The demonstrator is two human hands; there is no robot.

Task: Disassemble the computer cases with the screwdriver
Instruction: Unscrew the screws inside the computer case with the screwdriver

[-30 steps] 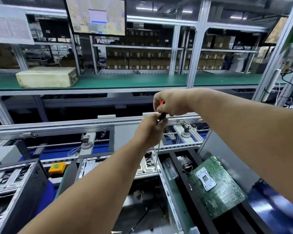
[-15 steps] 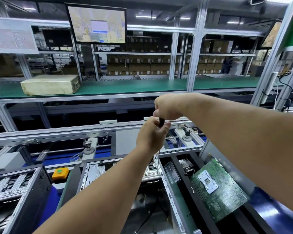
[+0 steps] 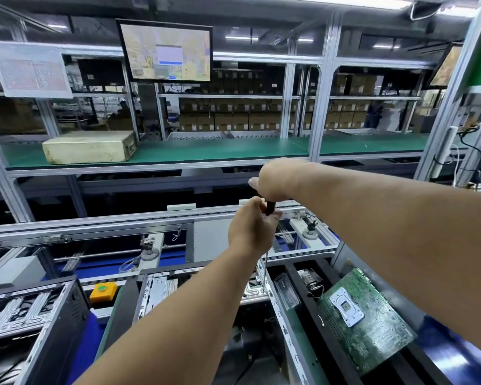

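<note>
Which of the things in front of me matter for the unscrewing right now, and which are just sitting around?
In the job:
- screwdriver, held upright by both hands: right hand on top, left hand lower on the handle
- open case under its shaft

Lying about:
- green board, tilted, on the right
- second case on the left
- yellow button box
- beige box on the green shelf
- monitor

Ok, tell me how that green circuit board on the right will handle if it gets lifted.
The green circuit board looks thin and flat, so probably light and fairly stiff. It lies tilted across the black rails, so a nudge may slide it. Its exposed socket suggests fragility; edges seem safest.
</note>
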